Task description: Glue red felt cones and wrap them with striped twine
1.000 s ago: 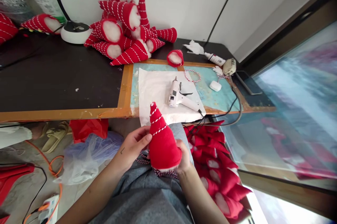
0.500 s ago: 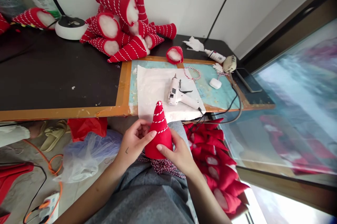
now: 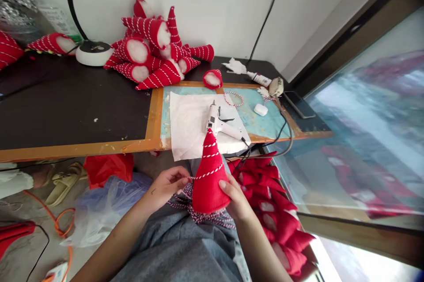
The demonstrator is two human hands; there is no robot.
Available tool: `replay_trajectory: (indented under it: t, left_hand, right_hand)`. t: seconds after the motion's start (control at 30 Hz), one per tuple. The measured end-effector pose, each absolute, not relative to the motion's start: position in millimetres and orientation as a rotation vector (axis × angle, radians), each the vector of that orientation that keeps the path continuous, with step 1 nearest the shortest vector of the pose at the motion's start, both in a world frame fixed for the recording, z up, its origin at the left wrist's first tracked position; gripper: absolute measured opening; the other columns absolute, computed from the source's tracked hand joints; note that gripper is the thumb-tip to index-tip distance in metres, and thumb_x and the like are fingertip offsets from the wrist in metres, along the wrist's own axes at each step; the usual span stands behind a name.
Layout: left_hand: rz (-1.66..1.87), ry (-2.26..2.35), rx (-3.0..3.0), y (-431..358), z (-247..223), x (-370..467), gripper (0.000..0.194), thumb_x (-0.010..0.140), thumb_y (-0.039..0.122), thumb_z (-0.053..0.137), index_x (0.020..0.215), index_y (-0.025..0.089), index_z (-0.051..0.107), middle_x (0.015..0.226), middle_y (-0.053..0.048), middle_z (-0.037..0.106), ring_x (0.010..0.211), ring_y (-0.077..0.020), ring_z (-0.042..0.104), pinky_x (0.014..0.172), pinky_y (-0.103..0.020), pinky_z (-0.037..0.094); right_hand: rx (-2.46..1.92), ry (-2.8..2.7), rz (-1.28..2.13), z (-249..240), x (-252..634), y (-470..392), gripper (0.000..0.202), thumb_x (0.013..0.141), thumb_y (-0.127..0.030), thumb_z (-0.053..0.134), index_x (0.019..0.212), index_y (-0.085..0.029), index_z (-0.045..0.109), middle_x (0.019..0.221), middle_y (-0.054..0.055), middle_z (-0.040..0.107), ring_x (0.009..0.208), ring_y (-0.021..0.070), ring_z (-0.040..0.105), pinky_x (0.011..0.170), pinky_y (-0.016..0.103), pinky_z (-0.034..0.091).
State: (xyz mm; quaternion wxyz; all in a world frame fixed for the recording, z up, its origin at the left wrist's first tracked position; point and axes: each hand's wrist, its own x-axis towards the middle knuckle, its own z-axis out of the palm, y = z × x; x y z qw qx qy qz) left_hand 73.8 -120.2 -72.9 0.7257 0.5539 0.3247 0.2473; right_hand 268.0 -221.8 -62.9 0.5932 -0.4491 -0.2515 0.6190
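A red felt cone (image 3: 209,191) stands point up above my lap, with red-and-white cord wound round its upper part. My right hand (image 3: 237,198) grips the cone's lower right side, thumb on the front. Just left of the cone, my left hand (image 3: 169,186) pinches the cord where it leaves the felt. More of this twisted cord (image 3: 212,219) lies bunched on my lap under the cone. Behind the cone's tip, a white glue gun (image 3: 228,129) rests on a white sheet (image 3: 185,118) on the table.
Striped red cones with white stuffing (image 3: 162,74) are piled at the back of the table (image 3: 66,109). A lamp base (image 3: 94,53) stands left of them. A phone (image 3: 299,104), a bottle (image 3: 259,79) and a white case (image 3: 261,109) are at the right. Red cones (image 3: 285,229) fill a box below.
The cone has risen slightly and moved right with my right hand. My left hand has come off the cone and now holds the cord out at its left. The view has shifted.
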Motion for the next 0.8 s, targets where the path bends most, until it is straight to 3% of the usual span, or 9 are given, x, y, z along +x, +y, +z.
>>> replay_trajectory:
  t: [0.1,0.23,0.33,0.47,0.63,0.8]
  left_hand:
    - [0.750,0.765,1.384,-129.6,-41.3,61.9,0.039,0.088,0.057,0.077,0.086,0.018,0.076,0.070,-0.001,0.061,0.055,-0.0106,0.047,0.049,-0.021,0.035]
    - [0.990,0.753,1.711,-144.0,10.0,46.4,0.012,0.095,0.035,0.073,0.092,0.030,0.083,0.081,-0.001,0.066,0.060,-0.0109,0.057,0.048,-0.021,0.039]
    - [1.147,0.826,2.045,-153.0,37.9,44.2,0.018,0.095,0.026,0.072,0.105,0.038,0.081,0.089,0.003,0.070,0.068,-0.0111,0.062,0.057,-0.021,0.047]
    - [1.325,0.975,2.262,-152.9,44.9,51.2,0.028,0.095,0.023,0.073,0.117,0.040,0.078,0.098,0.004,0.073,0.075,-0.0123,0.064,0.069,-0.024,0.051]
    - [1.342,0.981,2.177,-134.6,34.6,65.4,0.028,0.093,0.019,0.075,0.113,0.037,0.080,0.097,0.003,0.074,0.076,-0.0131,0.066,0.062,-0.027,0.047]
    - [1.451,0.919,2.139,-121.3,69.0,84.6,0.024,0.091,0.019,0.076,0.107,0.036,0.081,0.091,0.005,0.072,0.066,-0.0100,0.059,0.046,-0.024,0.038]
  right_hand:
    - [-1.050,-0.600,1.317,-61.3,268.9,-218.7,0.053,0.073,-0.062,0.083,0.104,-0.020,0.075,0.090,0.006,0.078,0.075,0.0216,0.069,0.070,0.031,0.053]
    - [-1.088,-0.694,1.197,-52.9,274.7,-214.9,0.050,0.076,-0.060,0.083,0.107,-0.021,0.075,0.097,0.006,0.078,0.082,0.0223,0.071,0.078,0.032,0.055]
    - [-1.102,-0.774,1.162,-46.1,276.7,-213.6,0.052,0.078,-0.060,0.082,0.112,-0.022,0.074,0.106,0.007,0.077,0.091,0.0243,0.071,0.085,0.035,0.056]
    - [-1.074,-0.764,1.093,-42.3,274.2,-211.1,0.063,0.077,-0.060,0.081,0.128,-0.026,0.067,0.121,0.008,0.073,0.105,0.0274,0.069,0.095,0.039,0.055]
    - [-0.985,-0.625,1.168,-43.1,273.8,-208.1,0.061,0.072,-0.059,0.083,0.121,-0.027,0.066,0.111,0.007,0.073,0.097,0.0277,0.070,0.091,0.041,0.058]
    - [-0.998,-0.620,1.229,-41.9,276.8,-200.3,0.063,0.070,-0.061,0.083,0.121,-0.027,0.068,0.110,0.008,0.074,0.095,0.0290,0.071,0.088,0.043,0.059]
